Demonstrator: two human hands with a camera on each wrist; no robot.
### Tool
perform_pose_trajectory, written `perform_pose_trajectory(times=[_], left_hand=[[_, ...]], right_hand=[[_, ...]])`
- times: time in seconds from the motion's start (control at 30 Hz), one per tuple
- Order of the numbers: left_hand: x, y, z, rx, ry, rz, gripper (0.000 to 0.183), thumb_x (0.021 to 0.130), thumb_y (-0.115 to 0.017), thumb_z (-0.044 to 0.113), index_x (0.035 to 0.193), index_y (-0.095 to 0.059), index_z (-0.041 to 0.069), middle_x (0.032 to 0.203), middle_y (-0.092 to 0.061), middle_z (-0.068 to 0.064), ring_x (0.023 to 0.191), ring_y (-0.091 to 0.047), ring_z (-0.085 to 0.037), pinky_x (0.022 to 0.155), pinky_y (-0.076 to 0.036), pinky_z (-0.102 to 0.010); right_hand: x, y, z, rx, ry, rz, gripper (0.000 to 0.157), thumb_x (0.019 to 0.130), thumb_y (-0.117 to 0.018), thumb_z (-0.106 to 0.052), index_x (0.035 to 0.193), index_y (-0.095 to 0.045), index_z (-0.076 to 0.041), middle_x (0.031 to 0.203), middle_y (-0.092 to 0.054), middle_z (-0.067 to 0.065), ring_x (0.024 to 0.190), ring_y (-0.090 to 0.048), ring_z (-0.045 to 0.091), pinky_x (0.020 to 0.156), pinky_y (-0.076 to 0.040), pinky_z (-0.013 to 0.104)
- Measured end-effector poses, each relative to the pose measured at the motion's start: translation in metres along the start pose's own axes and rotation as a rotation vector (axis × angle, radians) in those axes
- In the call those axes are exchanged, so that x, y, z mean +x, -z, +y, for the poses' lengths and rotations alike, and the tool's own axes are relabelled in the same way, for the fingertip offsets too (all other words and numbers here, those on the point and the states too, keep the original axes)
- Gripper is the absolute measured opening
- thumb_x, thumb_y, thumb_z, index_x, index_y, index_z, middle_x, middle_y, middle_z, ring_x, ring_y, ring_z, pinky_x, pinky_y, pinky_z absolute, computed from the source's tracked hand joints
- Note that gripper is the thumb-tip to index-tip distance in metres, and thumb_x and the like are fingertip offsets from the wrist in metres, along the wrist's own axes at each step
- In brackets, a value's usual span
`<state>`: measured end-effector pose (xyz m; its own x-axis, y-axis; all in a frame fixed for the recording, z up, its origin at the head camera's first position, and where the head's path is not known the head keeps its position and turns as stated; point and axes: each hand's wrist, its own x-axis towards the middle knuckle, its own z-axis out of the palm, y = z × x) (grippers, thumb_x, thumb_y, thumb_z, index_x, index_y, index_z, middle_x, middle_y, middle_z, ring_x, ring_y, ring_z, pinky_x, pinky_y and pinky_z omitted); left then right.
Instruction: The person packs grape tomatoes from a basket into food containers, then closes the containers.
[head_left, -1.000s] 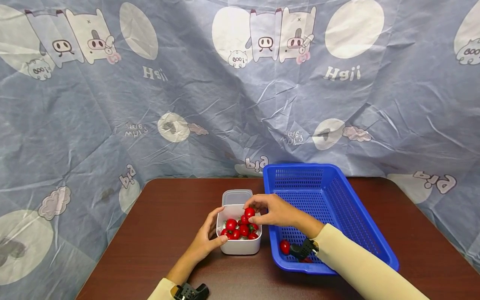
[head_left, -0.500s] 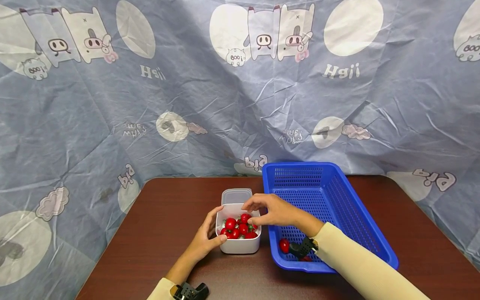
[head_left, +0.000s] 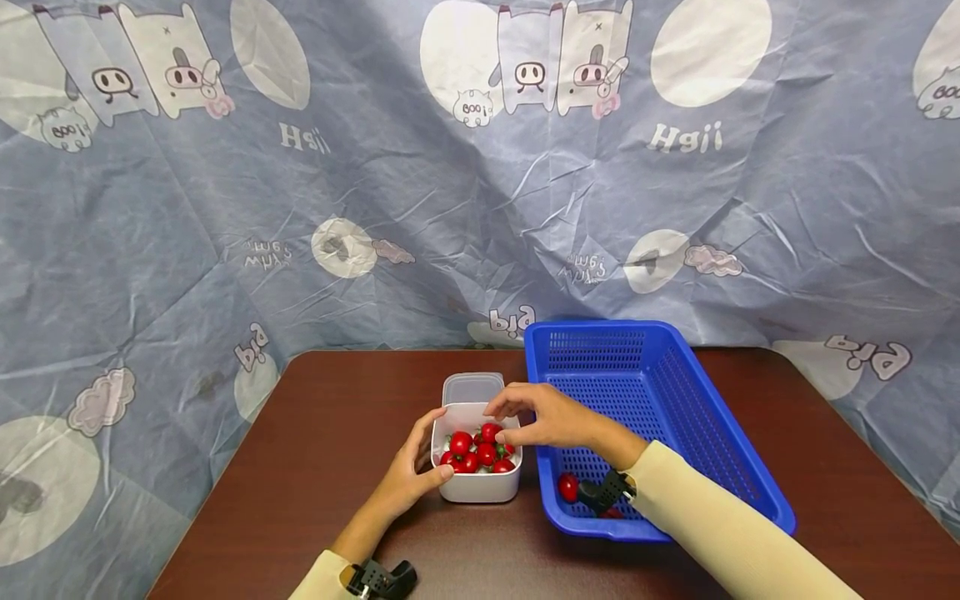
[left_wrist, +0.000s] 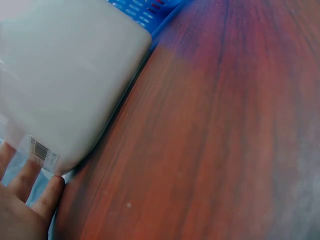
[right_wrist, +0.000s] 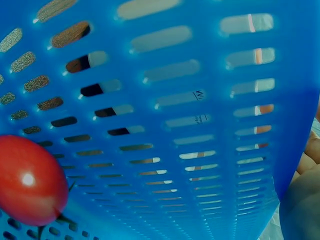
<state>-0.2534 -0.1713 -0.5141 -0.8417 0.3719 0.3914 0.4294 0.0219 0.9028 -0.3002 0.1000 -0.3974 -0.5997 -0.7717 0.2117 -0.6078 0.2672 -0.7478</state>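
A small white plastic container [head_left: 480, 489] holds several cherry tomatoes [head_left: 461, 443]. My left hand [head_left: 405, 482] grips its left side, thumb at the front rim and fingers further back. The left wrist view shows those fingertips against the container wall [left_wrist: 65, 85], by a barcode label [left_wrist: 42, 151]. Over the container's right rim, my right hand [head_left: 547, 418] has its thumb and fingers apart, with nothing visible between them. Below the right wrist, a red tomato [head_left: 567, 487] lies in the blue basket [head_left: 750, 454]; the right wrist view shows a tomato [right_wrist: 30, 180] with a green stem.
A clear plastic lid [head_left: 472, 388] lies directly behind the container. The basket's left wall stands close to the container's right side. Another red piece [head_left: 611, 512] lies partly hidden near the basket's front. A patterned cloth [head_left: 390, 208] hangs behind the brown table [head_left: 300, 500].
The tomato in my right fingers has been let go into the container. The right thumb and fingers stay above it, now apart. The left hand keeps its place.
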Motion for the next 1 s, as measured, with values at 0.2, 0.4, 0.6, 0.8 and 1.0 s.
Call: perform_pose_trajectory(times=[0.2, 0.4, 0.6, 0.8, 1.0], left_hand=[[0.002, 0.001, 0.001, 0.018, 0.003, 0.003, 0.078, 0.085, -0.068, 0.015, 0.150, -0.026, 0.020, 0.149, -0.037, -0.014, 0.133, -0.039, -0.039, 0.102, -0.035, -0.056], [0.002, 0.000, 0.006, -0.016, -0.004, 0.000, 0.079, 0.085, -0.069, 0.012, 0.151, -0.026, 0.016, 0.149, -0.036, -0.017, 0.133, -0.038, -0.040, 0.101, -0.033, -0.060], [0.001, -0.001, 0.006, 0.002, 0.008, 0.000, 0.080, 0.085, -0.068, 0.010, 0.151, -0.024, 0.014, 0.149, -0.035, -0.018, 0.132, -0.038, -0.041, 0.101, -0.034, -0.060], [0.002, 0.000, 0.005, -0.004, 0.017, -0.003, 0.079, 0.084, -0.068, 0.007, 0.150, -0.025, 0.009, 0.149, -0.034, -0.022, 0.132, -0.037, -0.046, 0.100, -0.031, -0.064], [0.001, -0.001, 0.003, 0.002, 0.004, 0.002, 0.080, 0.084, -0.068, 0.010, 0.151, -0.025, 0.015, 0.149, -0.035, -0.017, 0.132, -0.039, -0.042, 0.101, -0.034, -0.060]], right_hand=[[0.001, 0.004, 0.002, 0.003, -0.002, -0.010, 0.031, 0.085, -0.075, -0.025, 0.113, -0.066, -0.016, 0.109, -0.066, 0.012, 0.103, -0.064, 0.029, 0.089, -0.049, 0.044], [0.000, 0.007, -0.001, 0.036, -0.007, -0.021, 0.030, 0.087, -0.072, -0.024, 0.114, -0.065, -0.013, 0.110, -0.067, 0.015, 0.101, -0.063, 0.033, 0.085, -0.050, 0.048], [-0.008, 0.011, -0.007, 0.065, -0.026, -0.024, 0.032, 0.087, -0.072, -0.018, 0.115, -0.064, -0.005, 0.111, -0.066, 0.017, 0.099, -0.064, 0.029, 0.087, -0.049, 0.050], [-0.019, 0.018, -0.010, 0.081, -0.024, -0.001, 0.027, 0.087, -0.072, -0.015, 0.112, -0.064, -0.010, 0.107, -0.067, 0.008, 0.099, -0.064, 0.030, 0.090, -0.049, 0.045], [-0.032, 0.027, -0.009, 0.072, -0.015, 0.013, 0.027, 0.087, -0.072, -0.016, 0.111, -0.064, -0.007, 0.103, -0.067, 0.011, 0.098, -0.064, 0.033, 0.091, -0.048, 0.049]])
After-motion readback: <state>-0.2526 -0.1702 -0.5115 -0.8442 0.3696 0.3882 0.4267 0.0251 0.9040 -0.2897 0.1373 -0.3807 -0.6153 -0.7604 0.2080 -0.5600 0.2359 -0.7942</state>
